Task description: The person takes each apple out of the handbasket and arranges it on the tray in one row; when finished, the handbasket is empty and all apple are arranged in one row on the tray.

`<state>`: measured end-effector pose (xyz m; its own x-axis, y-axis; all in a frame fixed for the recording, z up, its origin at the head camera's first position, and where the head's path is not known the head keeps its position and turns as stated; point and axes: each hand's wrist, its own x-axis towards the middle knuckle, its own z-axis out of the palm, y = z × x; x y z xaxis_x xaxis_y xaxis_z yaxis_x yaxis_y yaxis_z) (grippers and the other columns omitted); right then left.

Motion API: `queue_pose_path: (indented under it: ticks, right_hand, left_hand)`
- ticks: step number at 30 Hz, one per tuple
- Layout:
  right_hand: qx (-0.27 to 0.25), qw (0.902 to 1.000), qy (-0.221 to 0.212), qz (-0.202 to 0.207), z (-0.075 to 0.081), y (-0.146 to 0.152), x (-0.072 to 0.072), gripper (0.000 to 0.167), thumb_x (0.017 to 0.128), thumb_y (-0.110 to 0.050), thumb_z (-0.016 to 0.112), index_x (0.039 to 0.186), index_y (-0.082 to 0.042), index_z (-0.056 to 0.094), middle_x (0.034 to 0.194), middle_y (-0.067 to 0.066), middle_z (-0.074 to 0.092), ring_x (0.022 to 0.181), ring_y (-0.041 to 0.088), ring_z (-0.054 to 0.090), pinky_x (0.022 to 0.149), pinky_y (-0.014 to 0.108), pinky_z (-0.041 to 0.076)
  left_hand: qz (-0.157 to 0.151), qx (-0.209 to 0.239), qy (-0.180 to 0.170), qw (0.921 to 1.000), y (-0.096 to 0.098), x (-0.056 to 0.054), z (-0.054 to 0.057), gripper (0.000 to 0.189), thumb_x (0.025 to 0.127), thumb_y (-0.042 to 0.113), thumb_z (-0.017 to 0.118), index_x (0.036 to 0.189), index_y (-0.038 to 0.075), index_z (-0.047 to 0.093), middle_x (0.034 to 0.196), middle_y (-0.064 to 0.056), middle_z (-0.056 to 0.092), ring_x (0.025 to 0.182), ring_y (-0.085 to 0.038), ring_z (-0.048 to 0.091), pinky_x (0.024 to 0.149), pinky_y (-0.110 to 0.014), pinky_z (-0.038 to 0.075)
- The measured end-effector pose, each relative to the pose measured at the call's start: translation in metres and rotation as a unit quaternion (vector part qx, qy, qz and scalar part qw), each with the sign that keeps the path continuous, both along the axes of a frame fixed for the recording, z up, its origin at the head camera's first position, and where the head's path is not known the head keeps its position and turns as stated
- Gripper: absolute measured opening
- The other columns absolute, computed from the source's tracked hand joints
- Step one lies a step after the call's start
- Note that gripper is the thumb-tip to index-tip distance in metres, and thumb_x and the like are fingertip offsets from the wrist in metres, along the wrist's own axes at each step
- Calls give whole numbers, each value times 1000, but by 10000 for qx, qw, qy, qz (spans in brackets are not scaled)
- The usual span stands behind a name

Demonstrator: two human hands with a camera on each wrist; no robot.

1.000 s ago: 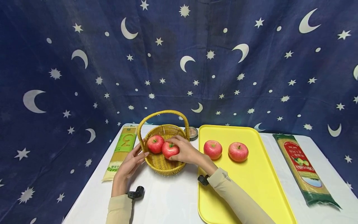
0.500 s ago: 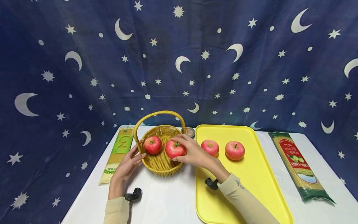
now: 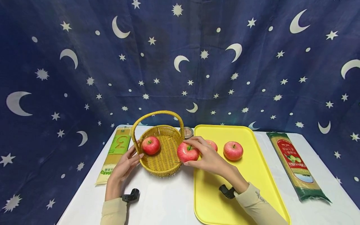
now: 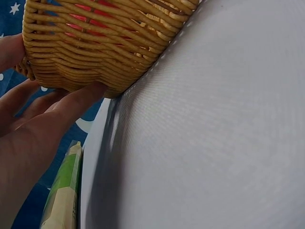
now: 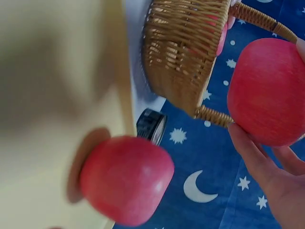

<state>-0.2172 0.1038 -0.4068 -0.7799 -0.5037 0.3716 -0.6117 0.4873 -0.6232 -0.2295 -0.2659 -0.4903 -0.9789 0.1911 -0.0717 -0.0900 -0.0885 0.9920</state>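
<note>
My left hand (image 3: 122, 167) holds the near left side of a yellow wicker basket (image 3: 166, 172), thumb at the rim and fingers against the outer wall. In the left wrist view those fingers touch the woven side of the basket (image 4: 95, 57). One red apple (image 3: 151, 146) lies inside, on the left. My right hand (image 3: 212, 161) grips another red apple (image 3: 186, 153) by fingers and thumb, at the basket's right rim. The right wrist view shows this apple (image 5: 269, 93) raised above rim level. Two more apples sit on the tray, one (image 3: 212, 144) partly behind my right hand, the other (image 3: 233, 150) farther right.
A yellow tray (image 3: 242, 193) lies right of the basket. Spaghetti packets flank the set-up: one with a green label (image 3: 115, 153) at left, one with a red label (image 3: 298, 167) at right. A small round tin (image 3: 188, 132) stands behind the basket. A starry blue curtain (image 3: 180, 62) hangs behind.
My right hand has lifted the apple from inside the basket and carried it right, to the rim and the tray's edge. My left hand keeps its hold on the basket. The head view has shifted slightly.
</note>
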Motion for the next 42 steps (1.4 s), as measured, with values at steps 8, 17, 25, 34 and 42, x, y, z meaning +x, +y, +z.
queue_pose_path:
  ticks: [8,17,25,34,42]
  right_hand:
    - [87,9989,303,-337,-5,26,10,70,75,-33,94,138,-21,64,134,1,58,123,20,57,102,47,56]
    - [330,9976,-59,-607,-21,51,19,74,74,-32,94,139,-23,60,138,1,56,127,23,55,104,54,54]
    - [477,9960,115,-751,-40,64,21,76,72,-28,95,139,-18,61,127,-2,60,116,15,55,99,48,56]
    - [528,9947,-60,-879,-54,67,21,78,71,-29,96,138,-13,59,131,2,61,118,21,58,100,50,57]
    - [580,9943,-115,-892,-64,68,22,76,72,-29,95,138,-12,61,131,2,60,119,23,58,101,51,56]
  left_hand:
    - [44,-117,26,9999,-1,-1,2,79,102,10,61,167,14,15,172,-9,15,150,-24,35,110,-26,44]
    - [42,-213,-17,9998,0,-1,2,79,102,11,61,167,15,16,172,-10,17,144,-16,42,110,-26,46]
    - [29,-224,-46,9997,-1,-1,3,79,102,11,61,167,16,17,172,-10,17,144,-18,43,112,-31,44]
    - [45,-246,-81,9997,0,0,2,79,102,12,62,167,17,17,172,-9,17,150,-27,35,113,-33,42]
    - [50,-182,-120,9998,0,1,1,79,101,12,63,166,17,18,172,-9,18,143,-15,43,114,-36,41]
